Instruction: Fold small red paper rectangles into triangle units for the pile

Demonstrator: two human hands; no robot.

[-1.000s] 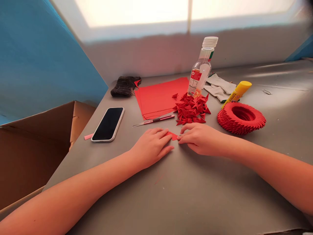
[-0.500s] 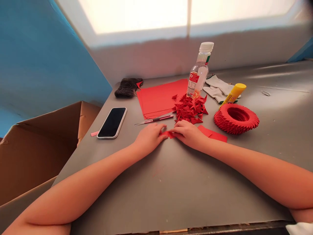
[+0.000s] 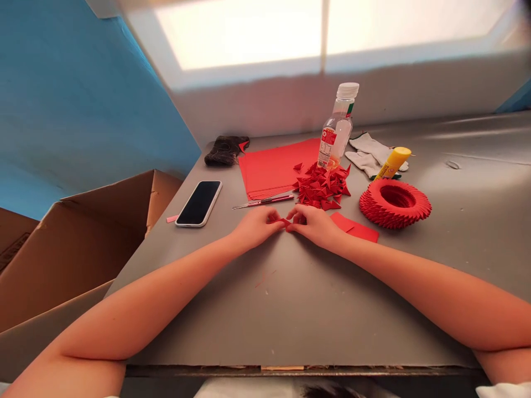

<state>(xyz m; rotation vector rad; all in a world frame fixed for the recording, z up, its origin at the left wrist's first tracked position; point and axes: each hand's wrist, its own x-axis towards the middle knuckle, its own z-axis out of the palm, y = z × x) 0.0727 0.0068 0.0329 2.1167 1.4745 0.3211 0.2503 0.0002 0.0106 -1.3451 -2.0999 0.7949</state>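
Note:
Between my two hands, a small folded red paper piece (image 3: 285, 222) is pinched just above the grey table. My left hand (image 3: 260, 224) grips its left end between thumb and fingers. The right end is in the fingertips of my right hand (image 3: 309, 222). Just behind my right hand lies a pile of folded red triangles (image 3: 321, 187). Red paper rectangles (image 3: 359, 229) lie partly behind my right wrist. Beyond my left hand is a utility knife (image 3: 265, 201), its blade pointing left.
Behind are stacked red sheets (image 3: 271, 168), a bottle (image 3: 336, 130) and a black object (image 3: 226, 151). A phone (image 3: 199, 203) lies left, near a cardboard box (image 3: 95, 221). Right are a red paper ring (image 3: 394, 203), a yellow glue stick (image 3: 393, 163) and white gloves (image 3: 369, 152).
My hands have lifted the red piece slightly and it now looks narrower, folded or turned between my fingers. The view has shifted a little.

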